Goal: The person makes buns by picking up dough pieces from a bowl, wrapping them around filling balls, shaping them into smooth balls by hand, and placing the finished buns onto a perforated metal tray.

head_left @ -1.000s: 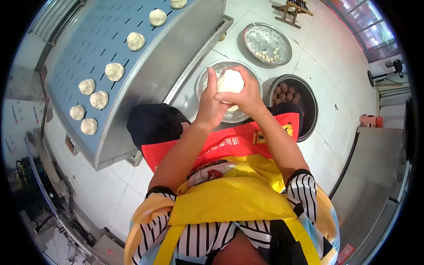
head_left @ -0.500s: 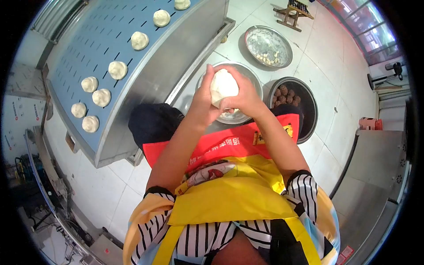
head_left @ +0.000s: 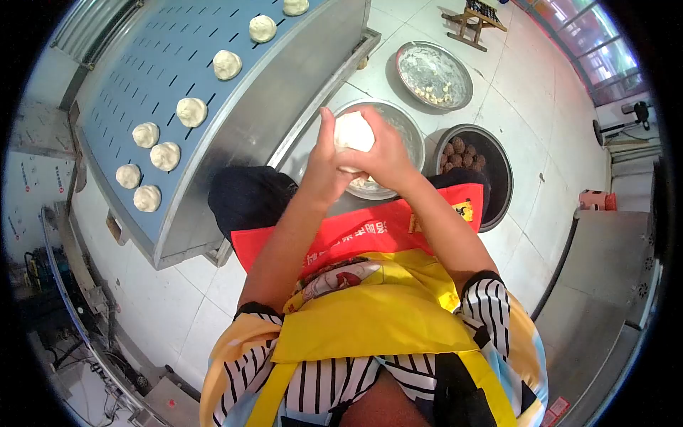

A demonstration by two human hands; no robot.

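Two bare hands, left [head_left: 324,167] and right [head_left: 388,156], hold a white dough ball [head_left: 353,132] above a metal bowl [head_left: 411,132]. Their grip is closed around it, the left thumb pointing to twelve o'clock. From the dough ball, a floured pan [head_left: 427,62] with dough scraps [head_left: 435,96] sits at two o'clock, a dark tub [head_left: 501,196] of brown balls [head_left: 459,154] at four, and a blue slotted table [head_left: 160,75] bearing eight dough lumps [head_left: 191,112] toward ten.
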